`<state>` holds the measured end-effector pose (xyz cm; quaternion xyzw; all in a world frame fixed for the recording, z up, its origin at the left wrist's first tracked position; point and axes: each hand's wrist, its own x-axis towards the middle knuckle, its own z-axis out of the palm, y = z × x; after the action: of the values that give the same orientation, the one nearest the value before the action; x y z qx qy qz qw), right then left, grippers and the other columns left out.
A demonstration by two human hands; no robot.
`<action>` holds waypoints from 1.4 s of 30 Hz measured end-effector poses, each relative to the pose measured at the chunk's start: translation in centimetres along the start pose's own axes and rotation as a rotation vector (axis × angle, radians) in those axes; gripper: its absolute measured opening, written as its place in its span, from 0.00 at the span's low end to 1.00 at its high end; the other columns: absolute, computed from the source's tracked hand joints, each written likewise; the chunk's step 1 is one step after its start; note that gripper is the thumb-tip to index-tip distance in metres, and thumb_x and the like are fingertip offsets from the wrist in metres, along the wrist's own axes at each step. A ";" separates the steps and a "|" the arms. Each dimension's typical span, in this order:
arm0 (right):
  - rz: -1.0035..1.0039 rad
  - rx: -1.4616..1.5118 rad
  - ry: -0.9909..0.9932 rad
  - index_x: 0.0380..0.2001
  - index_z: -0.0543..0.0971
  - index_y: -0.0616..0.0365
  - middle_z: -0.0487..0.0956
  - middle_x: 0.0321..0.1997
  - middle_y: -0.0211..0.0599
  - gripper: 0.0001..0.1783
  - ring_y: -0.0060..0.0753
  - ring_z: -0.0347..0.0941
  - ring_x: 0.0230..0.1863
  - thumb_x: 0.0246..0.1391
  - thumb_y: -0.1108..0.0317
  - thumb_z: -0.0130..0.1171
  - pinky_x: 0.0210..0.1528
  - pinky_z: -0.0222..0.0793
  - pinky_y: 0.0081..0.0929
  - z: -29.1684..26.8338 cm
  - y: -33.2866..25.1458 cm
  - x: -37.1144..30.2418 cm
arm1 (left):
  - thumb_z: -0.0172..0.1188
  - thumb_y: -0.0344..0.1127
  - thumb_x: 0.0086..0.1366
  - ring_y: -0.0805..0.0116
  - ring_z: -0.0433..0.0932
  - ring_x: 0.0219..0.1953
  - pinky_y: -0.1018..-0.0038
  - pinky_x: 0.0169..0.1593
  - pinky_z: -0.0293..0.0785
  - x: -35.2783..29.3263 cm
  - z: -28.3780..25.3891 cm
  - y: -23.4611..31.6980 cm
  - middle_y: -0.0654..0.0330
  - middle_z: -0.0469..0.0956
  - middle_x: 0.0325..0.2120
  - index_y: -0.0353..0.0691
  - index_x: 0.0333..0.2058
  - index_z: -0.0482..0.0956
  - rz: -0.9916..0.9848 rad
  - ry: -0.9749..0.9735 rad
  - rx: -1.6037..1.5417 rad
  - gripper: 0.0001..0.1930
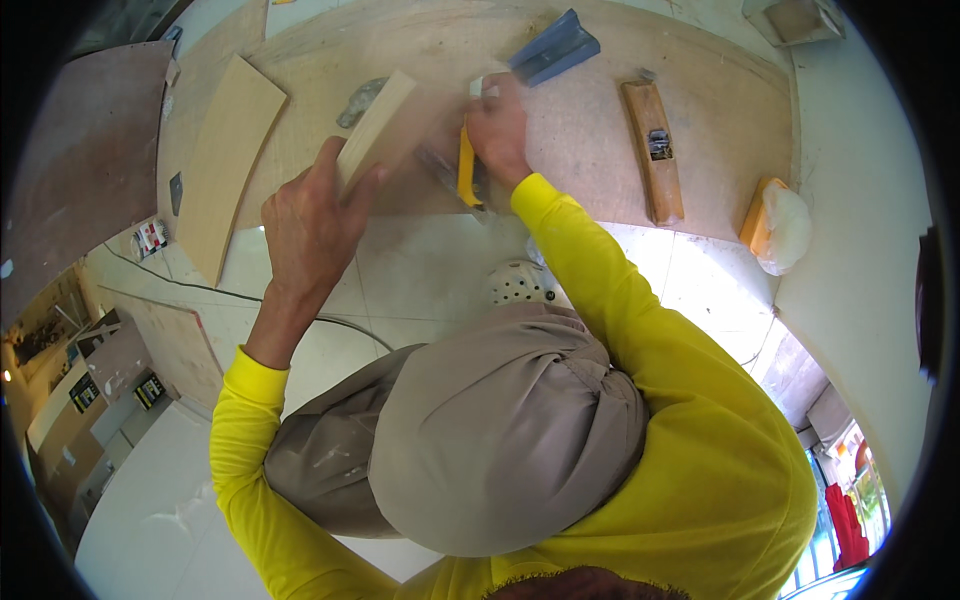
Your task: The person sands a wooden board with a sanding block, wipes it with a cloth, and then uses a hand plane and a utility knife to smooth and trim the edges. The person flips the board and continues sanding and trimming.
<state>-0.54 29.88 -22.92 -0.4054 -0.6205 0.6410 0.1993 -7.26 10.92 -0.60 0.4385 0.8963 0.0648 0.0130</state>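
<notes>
My left hand (315, 220) grips the lower end of a pale wooden strip (378, 125), which slants up and away to the right. My right hand (499, 125) is closed at the middle of the board (580, 140), with a small white piece (484, 87) at its fingers. Against its left side is a narrow yellow thing (466, 170), perhaps a tool's handle. A dark, blurred piece lies beside that; whether my right hand holds the yellow thing I cannot tell. Just left of the strip is a greyish, crumpled lump (362, 102).
A curved pale wooden panel (230, 160) lies at the left. Farther off is a blue-grey folded piece (555, 48). A wooden hand plane (655, 150) and a yellow tub with clear plastic (775, 225) are at the right. A dark cable (230, 292) crosses the tiled floor.
</notes>
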 end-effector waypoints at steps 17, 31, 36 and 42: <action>-0.347 0.381 -0.183 0.66 0.66 0.56 0.82 0.40 0.45 0.19 0.38 0.92 0.32 0.80 0.76 0.59 0.33 0.86 0.33 -3.3 -16.2 -8.4 | 0.78 0.53 0.74 0.47 0.87 0.22 0.56 0.29 0.79 0.3 0.3 -0.7 0.49 0.84 0.21 0.35 0.59 0.86 -0.013 0.001 0.005 0.28; -0.248 -0.130 -0.120 0.67 0.74 0.51 0.92 0.40 0.39 0.20 0.28 0.85 0.39 0.78 0.67 0.65 0.44 0.79 0.31 -11.0 -8.1 -0.4 | 0.71 0.51 0.78 0.39 0.88 0.63 0.46 0.69 0.80 7.6 -0.1 -4.6 0.42 0.91 0.56 0.35 0.73 0.79 -0.395 0.007 -0.034 0.34; -0.325 -0.323 -0.315 0.68 0.80 0.54 0.90 0.50 0.36 0.27 0.27 0.83 0.47 0.72 0.59 0.76 0.54 0.79 0.30 -11.3 -8.9 1.6 | 0.63 0.66 0.79 0.39 0.88 0.62 0.50 0.69 0.80 11.6 1.0 -9.2 0.36 0.90 0.58 0.32 0.65 0.87 -0.448 -0.251 -0.368 0.39; -0.055 -0.332 -0.843 0.64 0.86 0.58 0.90 0.51 0.34 0.32 0.29 0.86 0.50 0.59 0.64 0.85 0.59 0.80 0.31 -11.5 -6.7 1.9 | 0.65 0.74 0.74 0.38 0.93 0.48 0.50 0.56 0.85 13.1 10.3 -11.6 0.38 0.94 0.44 0.30 0.50 0.96 -0.382 -0.250 -0.461 0.42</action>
<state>5.46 39.61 -15.92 -0.1190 -0.7524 0.6363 -0.1217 -23.63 15.31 -11.83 0.2525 0.9156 0.2080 0.2340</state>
